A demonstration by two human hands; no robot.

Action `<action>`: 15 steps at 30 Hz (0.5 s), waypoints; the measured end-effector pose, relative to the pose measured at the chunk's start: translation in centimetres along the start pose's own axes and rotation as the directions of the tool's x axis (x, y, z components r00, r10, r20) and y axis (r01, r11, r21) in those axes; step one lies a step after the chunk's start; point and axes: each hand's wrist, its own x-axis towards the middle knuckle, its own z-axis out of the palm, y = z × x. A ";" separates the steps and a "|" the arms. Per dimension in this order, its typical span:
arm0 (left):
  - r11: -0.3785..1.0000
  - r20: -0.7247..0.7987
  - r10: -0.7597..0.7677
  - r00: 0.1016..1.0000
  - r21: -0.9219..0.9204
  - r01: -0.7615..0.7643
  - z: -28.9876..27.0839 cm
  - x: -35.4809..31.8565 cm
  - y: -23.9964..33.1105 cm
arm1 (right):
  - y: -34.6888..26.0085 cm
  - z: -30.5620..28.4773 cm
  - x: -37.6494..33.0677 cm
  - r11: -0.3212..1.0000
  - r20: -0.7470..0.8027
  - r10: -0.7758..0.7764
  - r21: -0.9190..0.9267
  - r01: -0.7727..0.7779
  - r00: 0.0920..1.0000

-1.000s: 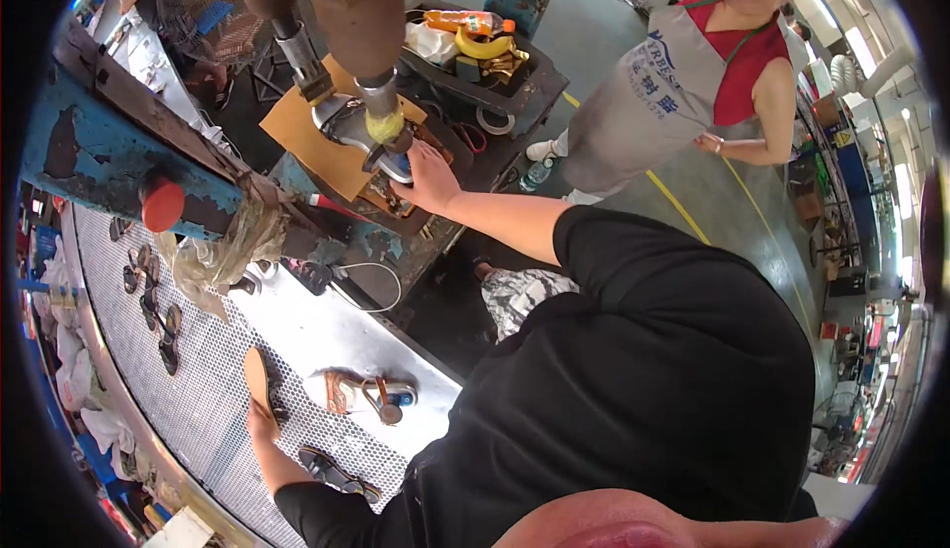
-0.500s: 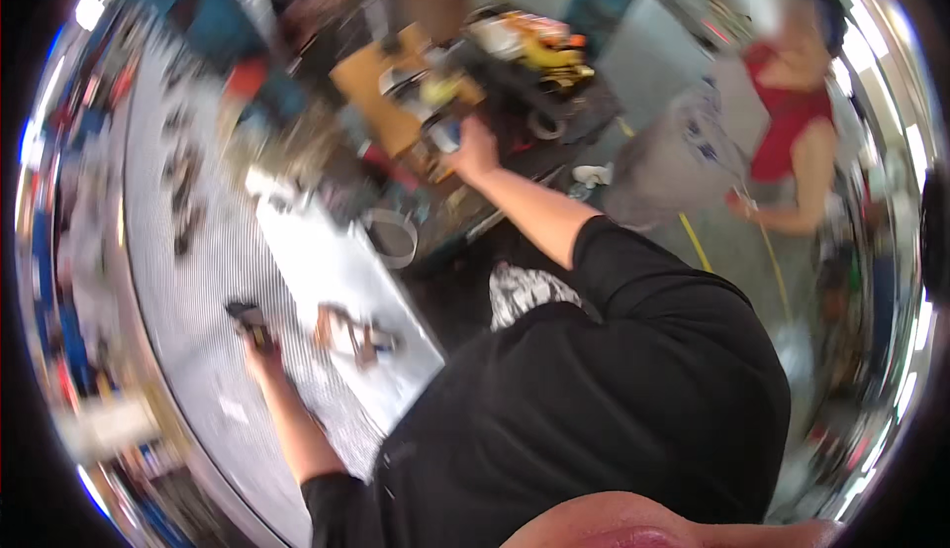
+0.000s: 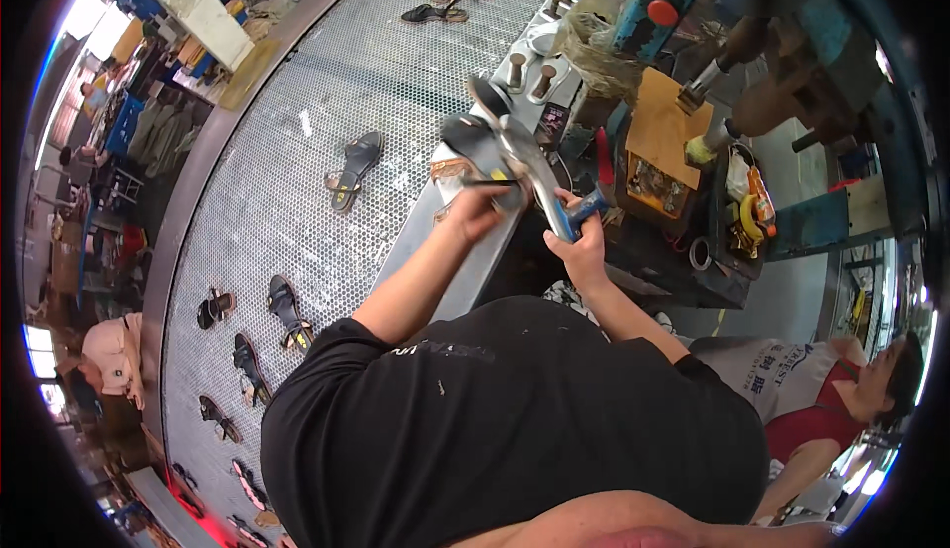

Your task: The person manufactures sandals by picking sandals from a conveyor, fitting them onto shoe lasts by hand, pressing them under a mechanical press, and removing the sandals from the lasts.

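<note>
In front of my chest, both hands meet over the edge of a conveyor. My left hand is closed on a black strappy sandal, slightly smeared by motion. With its fingers wrapped round, my right hand grips a long grey-and-blue piece, shaped rather like a shoe last, with a blue stub sticking out by the thumb. The sandal and this piece overlap; I cannot tell whether they are joined. Nearest to my left hand on the perforated belt lies another black sandal.
Several more sandals lie along the belt. A metal ledge borders it, carrying brown knobbed pegs. At right stand a bench with a brown board, a tape roll and a machine. A person in red is close on my right.
The view has swung round. My left hand has come from over the belt and my right hand from the bench; they now meet in front of me, both holding things.
</note>
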 end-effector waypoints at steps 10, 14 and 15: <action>0.951 0.121 -0.053 0.991 0.310 0.014 5.2 1.9 -6.3 | -0.7 -6.4 -4.4 0.984 0.107 0.061 -0.174 -0.042 0.992; 0.825 0.230 -0.135 0.964 0.565 -0.019 11.3 0.3 -11.6 | 0.8 -11.2 -4.5 0.941 -0.096 0.025 -0.334 -0.056 0.995; 0.889 0.187 -0.280 0.942 0.420 0.181 11.3 1.0 -11.5 | 0.9 -13.5 -4.3 0.989 -0.098 0.083 -0.118 -0.094 0.992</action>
